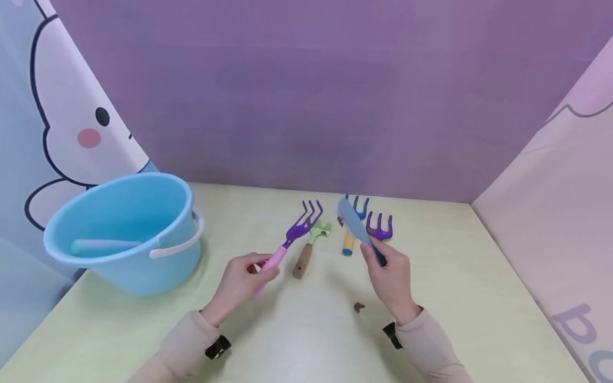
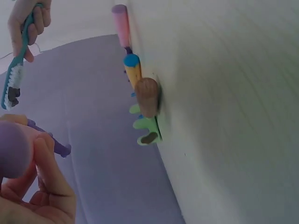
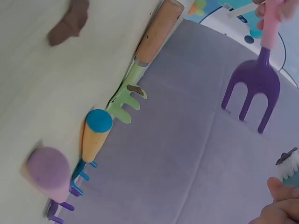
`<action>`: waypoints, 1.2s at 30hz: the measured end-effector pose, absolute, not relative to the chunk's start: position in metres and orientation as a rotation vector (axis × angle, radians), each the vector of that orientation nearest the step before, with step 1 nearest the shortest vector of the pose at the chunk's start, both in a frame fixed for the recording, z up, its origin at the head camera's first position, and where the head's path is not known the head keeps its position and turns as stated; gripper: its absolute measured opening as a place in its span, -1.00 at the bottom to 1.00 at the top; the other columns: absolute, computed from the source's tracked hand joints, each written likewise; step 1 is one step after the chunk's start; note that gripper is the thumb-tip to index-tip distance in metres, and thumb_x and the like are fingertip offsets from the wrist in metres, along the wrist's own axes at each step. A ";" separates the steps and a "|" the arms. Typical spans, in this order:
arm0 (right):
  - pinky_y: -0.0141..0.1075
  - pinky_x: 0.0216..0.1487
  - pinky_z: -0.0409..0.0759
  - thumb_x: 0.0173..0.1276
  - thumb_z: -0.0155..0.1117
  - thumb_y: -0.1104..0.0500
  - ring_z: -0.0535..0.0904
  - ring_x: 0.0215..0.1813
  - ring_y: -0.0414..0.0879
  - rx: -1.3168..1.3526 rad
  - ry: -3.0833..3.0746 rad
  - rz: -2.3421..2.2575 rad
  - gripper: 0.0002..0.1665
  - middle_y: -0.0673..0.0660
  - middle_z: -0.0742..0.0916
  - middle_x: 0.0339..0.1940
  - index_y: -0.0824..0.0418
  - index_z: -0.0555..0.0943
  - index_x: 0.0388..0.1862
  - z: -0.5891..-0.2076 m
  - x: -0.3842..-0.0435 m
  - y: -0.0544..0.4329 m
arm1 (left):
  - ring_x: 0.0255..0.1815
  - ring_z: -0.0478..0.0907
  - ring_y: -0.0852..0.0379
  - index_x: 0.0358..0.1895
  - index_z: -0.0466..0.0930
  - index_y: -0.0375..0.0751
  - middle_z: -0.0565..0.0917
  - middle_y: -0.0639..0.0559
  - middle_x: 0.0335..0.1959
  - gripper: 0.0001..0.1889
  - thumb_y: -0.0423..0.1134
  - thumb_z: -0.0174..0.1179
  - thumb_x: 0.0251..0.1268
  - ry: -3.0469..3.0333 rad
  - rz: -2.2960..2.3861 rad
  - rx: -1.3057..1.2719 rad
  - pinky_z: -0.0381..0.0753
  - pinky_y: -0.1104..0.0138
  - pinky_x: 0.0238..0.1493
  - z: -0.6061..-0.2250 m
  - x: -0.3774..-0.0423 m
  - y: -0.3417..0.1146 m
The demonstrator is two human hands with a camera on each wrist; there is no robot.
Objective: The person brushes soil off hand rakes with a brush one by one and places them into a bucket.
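My left hand (image 1: 246, 279) grips the pink handle of a purple toy hand rake (image 1: 298, 230), its tines pointing up and away. My right hand (image 1: 390, 271) holds a blue scrubbing brush (image 1: 354, 219) by its handle. White bristles (image 2: 15, 77) show on the brush in the left wrist view, with a dark brown piece (image 2: 14, 96) stuck among them. Brush and rake are apart. Beyond the hands lie a green rake (image 1: 303, 259) with a brown handle and brown patches, a blue rake (image 1: 348, 244) with a yellow handle, and a second purple rake (image 1: 380, 230), its handle hidden by my right hand.
A light blue bucket (image 1: 158, 266) with a white handle stands at the left, a pale blue rod-like thing (image 1: 102, 244) inside it. A small brown piece (image 1: 359, 307) lies on the table (image 1: 306, 340) near my right wrist. A purple backdrop (image 1: 306, 106) rises behind the table.
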State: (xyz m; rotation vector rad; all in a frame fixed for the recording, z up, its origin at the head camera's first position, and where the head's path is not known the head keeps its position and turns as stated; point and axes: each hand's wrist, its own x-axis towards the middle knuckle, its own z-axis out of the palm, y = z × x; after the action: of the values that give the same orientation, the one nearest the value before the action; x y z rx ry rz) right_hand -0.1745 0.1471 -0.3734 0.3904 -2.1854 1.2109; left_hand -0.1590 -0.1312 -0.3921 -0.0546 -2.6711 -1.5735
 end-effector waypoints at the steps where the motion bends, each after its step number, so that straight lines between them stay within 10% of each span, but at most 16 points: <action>1: -0.50 -0.74 0.24 0.20 0.23 0.35 0.25 -0.72 -0.36 0.368 -2.202 1.247 -0.71 0.07 0.52 -0.73 0.44 0.60 -0.10 -0.371 -0.173 0.147 | -0.59 0.34 0.15 -0.11 0.67 -0.10 0.58 0.04 -0.45 -0.69 -0.18 0.34 0.00 -2.680 -1.517 -0.074 0.35 0.40 -0.67 -0.392 -0.158 -0.133; 22: -0.42 -0.73 0.19 0.25 0.20 0.29 0.18 -0.73 -0.34 0.205 -2.382 1.299 -0.72 0.00 0.44 -0.73 0.40 0.61 -0.09 -0.381 -0.176 0.177 | -0.53 0.34 0.40 -0.27 0.69 -0.26 0.56 0.11 -0.47 -0.70 -0.33 0.42 -0.20 -2.225 -0.846 -0.422 0.38 0.64 -0.54 -0.332 -0.099 -0.191; 30: -0.42 -0.72 0.19 0.26 0.20 0.23 0.17 -0.73 -0.33 0.191 -2.388 1.305 -0.71 -0.02 0.41 -0.74 0.34 0.62 -0.07 -0.382 -0.176 0.179 | -0.42 0.24 0.77 -0.26 0.69 -0.32 0.56 0.12 -0.46 -0.60 -0.07 0.42 -0.14 -2.135 -0.638 -0.212 0.28 0.83 -0.35 -0.308 -0.077 -0.249; 36: -0.42 -0.71 0.19 0.27 0.20 0.20 0.17 -0.73 -0.32 0.165 -2.415 1.306 -0.69 -0.02 0.40 -0.74 0.32 0.61 -0.05 -0.384 -0.173 0.182 | -0.41 0.09 0.69 -0.17 0.64 -0.41 0.50 -0.10 -0.40 -0.63 -0.27 0.40 -0.08 -2.239 -0.561 0.038 0.12 0.84 -0.41 -0.303 -0.068 -0.278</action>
State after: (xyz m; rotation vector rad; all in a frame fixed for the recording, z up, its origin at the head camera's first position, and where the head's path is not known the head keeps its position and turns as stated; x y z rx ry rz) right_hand -0.1728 0.1818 -0.3841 0.1654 -2.4148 1.3062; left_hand -0.0683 -0.2783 -0.3025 0.0382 -2.2393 -0.5608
